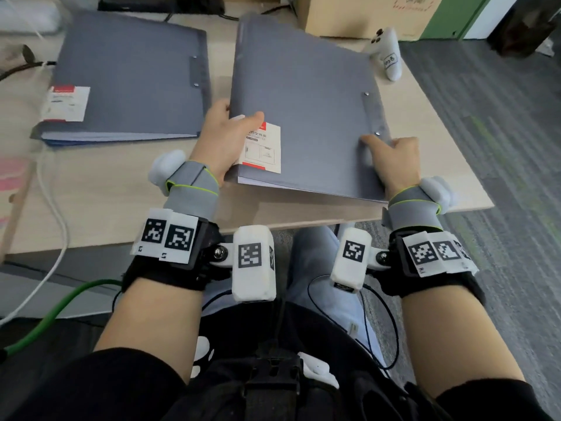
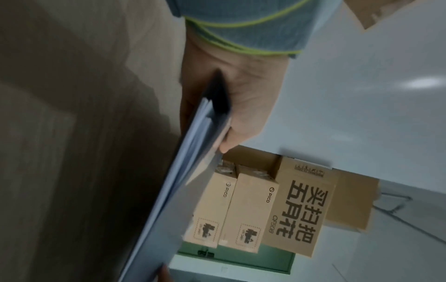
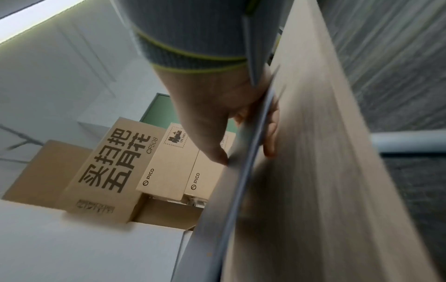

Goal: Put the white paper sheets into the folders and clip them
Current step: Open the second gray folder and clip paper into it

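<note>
A closed grey folder (image 1: 303, 110) with a red-and-white label is lifted a little off the wooden table, its near edge raised. My left hand (image 1: 226, 138) grips its left edge, thumb on the cover and fingers underneath. My right hand (image 1: 391, 161) grips its near right corner by the spine rivets, thumb on top. White paper sheets (image 2: 193, 145) show between the covers in the left wrist view, and the right wrist view shows my fingers (image 3: 270, 137) under the folder (image 3: 243, 171). A second closed grey folder (image 1: 130, 77) with sheets inside lies at the left.
A white controller (image 1: 387, 53) lies by the held folder's far right corner. Cardboard boxes (image 1: 358, 16) stand at the back. Cables (image 1: 51, 208) trail over the table (image 1: 121, 202) at the left. Carpet floor lies beyond the table's right edge.
</note>
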Tool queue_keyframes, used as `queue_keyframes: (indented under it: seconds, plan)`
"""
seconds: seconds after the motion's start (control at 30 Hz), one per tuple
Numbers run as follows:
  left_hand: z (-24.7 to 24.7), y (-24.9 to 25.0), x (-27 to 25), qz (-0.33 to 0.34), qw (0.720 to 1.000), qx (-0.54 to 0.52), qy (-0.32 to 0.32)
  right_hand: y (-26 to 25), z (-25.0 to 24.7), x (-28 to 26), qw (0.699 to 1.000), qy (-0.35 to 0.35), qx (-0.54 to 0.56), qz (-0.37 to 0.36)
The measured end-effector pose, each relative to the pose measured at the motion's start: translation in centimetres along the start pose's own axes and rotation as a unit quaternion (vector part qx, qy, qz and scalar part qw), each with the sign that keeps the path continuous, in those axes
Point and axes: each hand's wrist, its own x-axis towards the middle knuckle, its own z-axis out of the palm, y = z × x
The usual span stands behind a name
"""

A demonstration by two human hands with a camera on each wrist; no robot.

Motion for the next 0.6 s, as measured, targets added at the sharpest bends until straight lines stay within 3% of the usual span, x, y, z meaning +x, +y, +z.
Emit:
queue_keyframes:
  seconds: [0.13,0.23,0.4,0.6]
  plan:
    - [-2.0,0.7,0.8,0.062,0.996,0.044,0.035,-1.3,2.1,-0.3,0.994,0.009,0.111,0.009]
    - [-4.2,0.8,1.6,0.096,0.987,0.087,0.095,-3.3,4.5,-1.0,0.987,0.019,0.156,-0.018]
    - [-7.7,1.1,2.8,0.097,0.935,0.266,0.214,-6.0,7.9,-1.7,0.975,0.017,0.213,-0.054]
    - [-12.6,1.3,3.9,0.084,0.910,0.344,0.217,-9.1,13.0,-2.5,0.967,-0.031,0.246,-0.059]
